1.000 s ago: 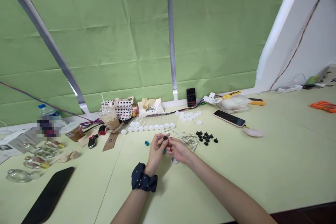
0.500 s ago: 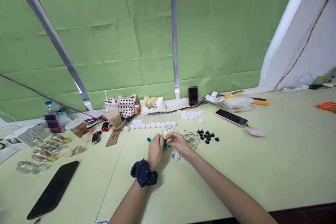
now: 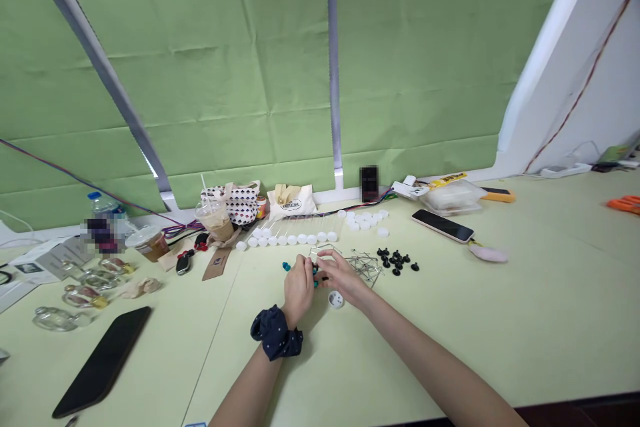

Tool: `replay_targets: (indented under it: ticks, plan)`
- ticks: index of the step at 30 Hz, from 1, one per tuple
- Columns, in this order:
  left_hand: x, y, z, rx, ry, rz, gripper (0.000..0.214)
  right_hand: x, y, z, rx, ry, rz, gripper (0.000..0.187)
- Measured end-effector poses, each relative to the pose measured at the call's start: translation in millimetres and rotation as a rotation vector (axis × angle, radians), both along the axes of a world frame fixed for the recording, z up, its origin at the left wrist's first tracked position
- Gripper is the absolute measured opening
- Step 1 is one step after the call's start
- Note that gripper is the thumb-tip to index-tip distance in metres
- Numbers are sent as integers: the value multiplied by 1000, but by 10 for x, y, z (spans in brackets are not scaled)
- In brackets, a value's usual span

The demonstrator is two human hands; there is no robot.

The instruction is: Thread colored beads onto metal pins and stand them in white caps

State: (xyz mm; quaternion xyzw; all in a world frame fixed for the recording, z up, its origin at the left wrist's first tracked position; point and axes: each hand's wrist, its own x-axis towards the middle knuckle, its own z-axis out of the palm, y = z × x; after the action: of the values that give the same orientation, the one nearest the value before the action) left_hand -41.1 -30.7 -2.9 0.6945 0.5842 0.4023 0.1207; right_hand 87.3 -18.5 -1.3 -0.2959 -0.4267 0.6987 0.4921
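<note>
My left hand point(image 3: 299, 287), with a dark dotted scrunchie point(image 3: 276, 334) on the wrist, is closed around a small teal piece point(image 3: 315, 271). My right hand point(image 3: 341, 274) meets it fingertip to fingertip, pinching a tiny dark part against that piece. A white round cap point(image 3: 335, 299) lies on the table just under my right hand. Another teal piece point(image 3: 287, 266) sits left of my left hand. Thin metal wire pins point(image 3: 366, 264) lie in a heap to the right, beside several small black knobs point(image 3: 395, 260).
A row of white caps point(image 3: 289, 239) and a cluster of white caps point(image 3: 366, 219) lie behind my hands. Two phones point(image 3: 103, 361) point(image 3: 443, 225), iced drink cups point(image 3: 215, 220), small glass bottles point(image 3: 80, 295), bags and cables crowd the back and left. Orange scissors point(image 3: 626, 203) lie far right.
The view has shifted slightly. My hands dropped from a raised position toward the table and stay together; the teal piece now shows between them.
</note>
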Motion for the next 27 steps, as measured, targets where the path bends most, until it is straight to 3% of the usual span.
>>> replay_targets:
  ticks: [3,7,13,17,19,22,27]
  plan:
    - [16,-14,3,-7,-39,-30,26,-22,-23,23,-14,-36,48,36]
    - [26,-27,4,11,-97,-44,25,-36,-35,42,117,25,-121,41]
    - [28,-34,6,-1,-109,-70,23,-18,-16,36,-51,-76,25,41]
    - [28,-34,19,2,-112,-46,23,-30,-6,6,107,-24,-126,40]
    - [28,-35,25,6,-117,-27,24,-36,-2,-12,69,6,-122,44]
    - [33,-38,26,1,-130,-35,24,-37,8,-33,-68,-55,2,41]
    - [26,-26,15,8,-133,-11,24,-24,-5,21,68,19,-67,40]
